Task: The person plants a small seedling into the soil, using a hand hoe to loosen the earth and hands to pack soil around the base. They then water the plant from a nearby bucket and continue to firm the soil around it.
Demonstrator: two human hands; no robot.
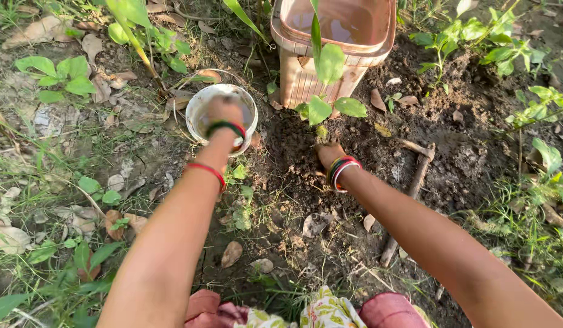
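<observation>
patterned cloth (322,311) over the knees sits lowest in view, both bare arms reaching out above it. left hand (223,111) is blurred over the small white bowl (202,109) on the ground; whether its fingers are apart or together cannot be told. right hand (327,155) presses into dark soil (293,146) at the base of a green seedling (322,106), fingers buried. beyond stands a pinkish plastic tub (305,82); a wooden-handled tool (415,176) lies to the right.
</observation>
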